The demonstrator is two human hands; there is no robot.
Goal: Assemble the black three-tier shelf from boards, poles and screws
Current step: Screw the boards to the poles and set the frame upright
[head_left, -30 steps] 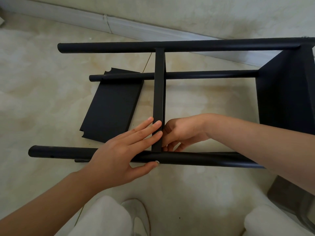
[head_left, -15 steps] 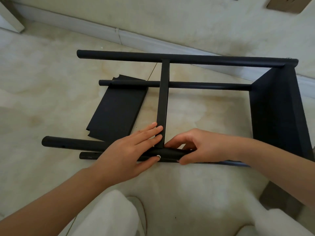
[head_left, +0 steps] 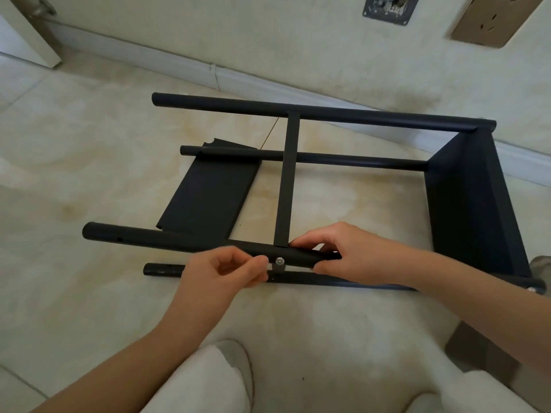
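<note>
Shelf frame (head_left: pixel 465 204) is lying on its side on the floor (head_left: pixel 89 174). Left hand (head_left: pixel 220 271) is sitting with curled fingers just left of the screw (head_left: pixel 279 260); can't tell if it's pinching anything. Right hand (head_left: pixel 343 251) is gripping the near upper pole (head_left: pixel 167 238) beside the middle board (head_left: pixel 285 186). Loose board (head_left: pixel 208 192) is lying flat at far left.

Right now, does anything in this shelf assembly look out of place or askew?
Mostly orderly. One loose board lies flat on the floor under the frame, not yet fitted. The screw in the near pole shows its silver head, beside the left hand; the right hand holds that pole.
</note>
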